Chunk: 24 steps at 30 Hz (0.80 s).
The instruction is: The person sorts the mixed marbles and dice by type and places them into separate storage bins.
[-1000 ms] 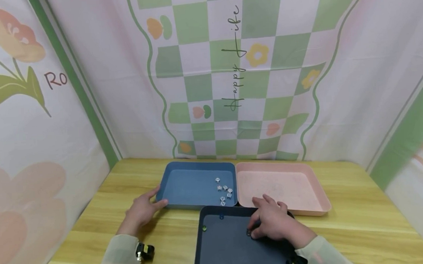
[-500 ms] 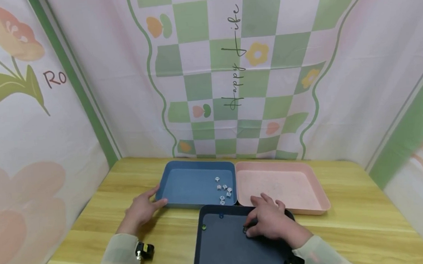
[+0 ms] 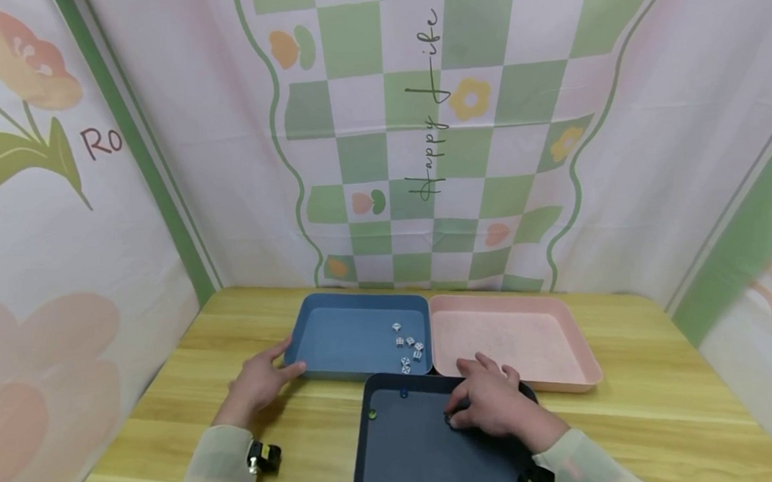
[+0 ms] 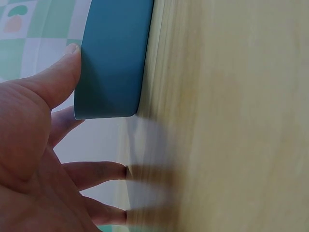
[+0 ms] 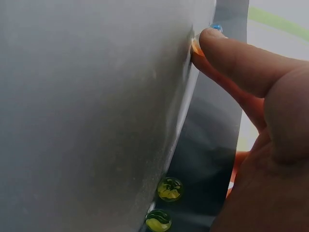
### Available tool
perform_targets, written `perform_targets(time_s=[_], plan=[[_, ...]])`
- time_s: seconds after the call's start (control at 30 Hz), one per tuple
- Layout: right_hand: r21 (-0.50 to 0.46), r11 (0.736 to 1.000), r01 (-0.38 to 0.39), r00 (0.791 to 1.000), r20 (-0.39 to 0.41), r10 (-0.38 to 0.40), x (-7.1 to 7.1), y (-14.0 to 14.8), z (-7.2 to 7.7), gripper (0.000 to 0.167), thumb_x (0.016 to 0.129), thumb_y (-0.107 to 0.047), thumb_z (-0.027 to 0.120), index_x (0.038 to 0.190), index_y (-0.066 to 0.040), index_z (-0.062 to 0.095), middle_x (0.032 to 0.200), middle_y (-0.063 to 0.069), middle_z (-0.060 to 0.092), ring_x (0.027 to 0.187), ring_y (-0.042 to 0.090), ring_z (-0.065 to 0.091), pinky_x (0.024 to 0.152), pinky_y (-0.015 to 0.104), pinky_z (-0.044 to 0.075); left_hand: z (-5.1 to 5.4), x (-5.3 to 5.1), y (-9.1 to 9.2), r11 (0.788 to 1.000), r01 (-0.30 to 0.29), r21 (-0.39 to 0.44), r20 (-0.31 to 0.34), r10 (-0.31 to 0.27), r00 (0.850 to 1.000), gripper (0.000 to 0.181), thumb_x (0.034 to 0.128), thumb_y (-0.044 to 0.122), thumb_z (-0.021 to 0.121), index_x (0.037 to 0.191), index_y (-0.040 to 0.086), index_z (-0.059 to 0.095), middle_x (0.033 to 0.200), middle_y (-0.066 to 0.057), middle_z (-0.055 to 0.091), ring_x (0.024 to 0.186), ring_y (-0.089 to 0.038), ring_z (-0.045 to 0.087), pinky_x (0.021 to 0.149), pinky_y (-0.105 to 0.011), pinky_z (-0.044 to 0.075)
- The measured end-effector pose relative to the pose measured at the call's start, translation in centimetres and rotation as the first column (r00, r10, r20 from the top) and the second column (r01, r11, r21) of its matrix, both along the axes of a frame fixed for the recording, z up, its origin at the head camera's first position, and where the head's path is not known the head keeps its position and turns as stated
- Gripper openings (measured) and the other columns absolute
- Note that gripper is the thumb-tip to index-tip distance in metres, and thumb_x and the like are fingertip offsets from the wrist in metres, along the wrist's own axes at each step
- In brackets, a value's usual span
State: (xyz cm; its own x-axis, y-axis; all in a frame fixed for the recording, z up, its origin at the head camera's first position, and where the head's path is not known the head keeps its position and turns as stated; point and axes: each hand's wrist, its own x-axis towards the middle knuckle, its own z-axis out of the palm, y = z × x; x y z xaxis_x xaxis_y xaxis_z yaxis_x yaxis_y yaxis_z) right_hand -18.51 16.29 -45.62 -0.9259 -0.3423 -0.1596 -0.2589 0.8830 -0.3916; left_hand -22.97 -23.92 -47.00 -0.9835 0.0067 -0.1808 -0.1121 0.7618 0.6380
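Observation:
My left hand (image 3: 260, 381) holds the near left corner of a blue tray (image 3: 339, 340) between thumb and index finger. Its other fingers touch the wooden tabletop in the left wrist view. Over a dark grey tray (image 3: 413, 460), my right hand (image 3: 495, 400) pinches a small clear glass marble (image 5: 197, 46) between thumb and index finger, low against the tray floor; the fingertips partly cover it. A blue marble (image 3: 404, 393) and a green marble (image 3: 372, 414) lie near that tray's edges. Two green-and-yellow marbles (image 5: 170, 189) lie along its wall in the right wrist view.
Several white dice (image 3: 410, 341) lie in the right part of the blue tray. A pink tray (image 3: 511, 336) stands right beside it, behind the dark tray. All three trays are on a wooden table (image 3: 306, 452), with patterned cloth (image 3: 423, 194) hanging behind.
My right hand has shifted slightly left inside the dark tray, its fingertips staying low on the marble. The left hand keeps its place at the blue tray's corner.

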Motion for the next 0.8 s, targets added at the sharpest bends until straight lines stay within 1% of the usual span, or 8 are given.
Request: perform_targets(time_s=[0.17, 0.37, 0.5, 0.67, 0.8], plan=[[-0.037, 0.999, 0.005, 1.000, 0.016, -0.004, -0.1, 0.2, 0.3, 0.019, 0.077, -0.029, 0.087, 0.078, -0.044, 0.075, 0.148, 0.017, 0.046, 0.141, 0.049, 0.020, 0.100, 0.075, 0.011, 0.0, 0.0, 0.0, 1.000, 0.004, -0.004, -0.001, -0.004, 1.000, 0.074, 0.0945, 0.056, 0.061, 0.157, 0.030, 0.032, 0.154, -0.022, 0.036, 0.139, -0.054, 0.023, 0.095, -0.084, -0.002], [-0.079, 0.997, -0.006, 1.000, 0.014, 0.007, -0.2, 0.6, 0.8, 0.017, 0.079, -0.032, 0.084, 0.081, -0.045, 0.075, 0.149, 0.017, 0.045, 0.142, 0.049, 0.020, 0.099, 0.074, 0.014, 0.1, 0.0, 0.0, 1.000, 0.003, -0.004, -0.001, -0.003, 1.000, 0.074, 0.0943, 0.057, 0.061, 0.157, 0.030, 0.032, 0.154, -0.022, 0.036, 0.140, -0.053, 0.023, 0.097, -0.083, -0.001], [-0.137, 0.990, -0.016, 1.000, 0.013, 0.018, -0.3, 1.1, 1.2, 0.013, 0.081, -0.031, 0.083, 0.082, -0.043, 0.076, 0.149, 0.018, 0.045, 0.142, 0.050, 0.019, 0.098, 0.076, 0.015, 0.1, 0.1, 0.0, 1.000, 0.005, -0.004, -0.003, -0.005, 1.000, 0.075, 0.0941, 0.057, 0.061, 0.157, 0.029, 0.032, 0.153, -0.022, 0.036, 0.139, -0.054, 0.023, 0.096, -0.084, -0.002], [-0.188, 0.982, -0.026, 1.000, -0.019, 0.023, -0.5, 1.6, 1.8, 0.009, 0.082, -0.032, 0.081, 0.084, -0.040, 0.077, 0.149, 0.020, 0.045, 0.140, 0.053, 0.023, 0.094, 0.080, 0.020, 0.1, 0.2, 0.0, 1.000, 0.007, -0.007, -0.006, -0.007, 1.000, 0.075, 0.0939, 0.058, 0.060, 0.157, 0.029, 0.032, 0.153, -0.023, 0.037, 0.139, -0.055, 0.023, 0.095, -0.084, -0.002], [-0.210, 0.978, -0.012, 0.999, -0.043, 0.003, -0.9, 2.2, 2.2, 0.008, 0.082, -0.033, 0.081, 0.083, -0.039, 0.076, 0.148, 0.021, 0.045, 0.138, 0.054, 0.027, 0.090, 0.082, 0.024, 0.2, 0.2, 0.0, 1.000, 0.010, -0.007, -0.007, -0.010, 1.000, 0.075, 0.0942, 0.057, 0.060, 0.157, 0.028, 0.033, 0.153, -0.023, 0.037, 0.139, -0.055, 0.023, 0.095, -0.084, -0.001]])
